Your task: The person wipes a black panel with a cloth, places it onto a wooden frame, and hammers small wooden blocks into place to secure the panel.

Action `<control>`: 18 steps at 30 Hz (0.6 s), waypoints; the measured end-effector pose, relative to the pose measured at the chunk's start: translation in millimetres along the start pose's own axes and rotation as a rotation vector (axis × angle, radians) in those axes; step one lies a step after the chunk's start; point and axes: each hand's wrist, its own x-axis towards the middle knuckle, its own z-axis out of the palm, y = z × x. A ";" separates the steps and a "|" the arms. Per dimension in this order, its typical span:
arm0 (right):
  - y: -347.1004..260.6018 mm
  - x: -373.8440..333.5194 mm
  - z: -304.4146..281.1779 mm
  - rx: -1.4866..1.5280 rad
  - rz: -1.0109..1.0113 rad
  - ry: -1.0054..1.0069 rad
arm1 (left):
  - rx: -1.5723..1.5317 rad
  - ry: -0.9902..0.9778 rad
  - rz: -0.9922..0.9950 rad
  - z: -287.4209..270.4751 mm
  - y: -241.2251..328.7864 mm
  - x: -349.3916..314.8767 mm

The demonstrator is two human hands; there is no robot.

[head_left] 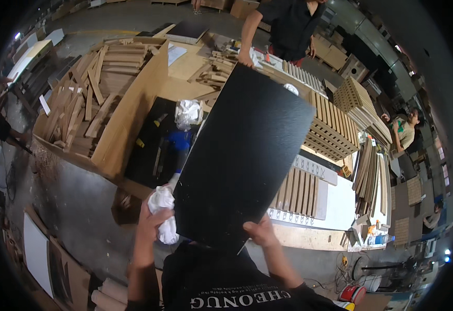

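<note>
A large black panel (242, 150) tilts up in front of me, its near end close to my body. My right hand (263, 232) is closed on its near right edge, thumb over the black face. My left hand (147, 220) is closed around a crumpled white cloth (163, 215) beside the panel's near left edge. Whether its fingers also touch the panel is hidden. At the panel's far corner is the hand (245, 57) of a person in dark clothes.
A wooden bin (128, 132) full of wood strips stands at left. Behind the panel, the bench holds a black board (143, 150), a tub with white cloth (189, 111), stacked slatted wood (335, 124) and long strips (369, 176). A red bucket (352, 293) sits on the floor at lower right.
</note>
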 end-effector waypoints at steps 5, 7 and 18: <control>-37.5 22.2 -40.1 0.162 0.207 0.012 | 0.467 -0.066 0.054 10.8 45.8 27.5; -12.7 28.7 -22.6 0.092 0.127 0.355 | 1.133 0.264 0.549 12.4 47.8 35.2; 12.1 -36.0 -4.0 0.013 0.101 0.527 | 1.168 0.359 0.350 -9.7 2.9 86.8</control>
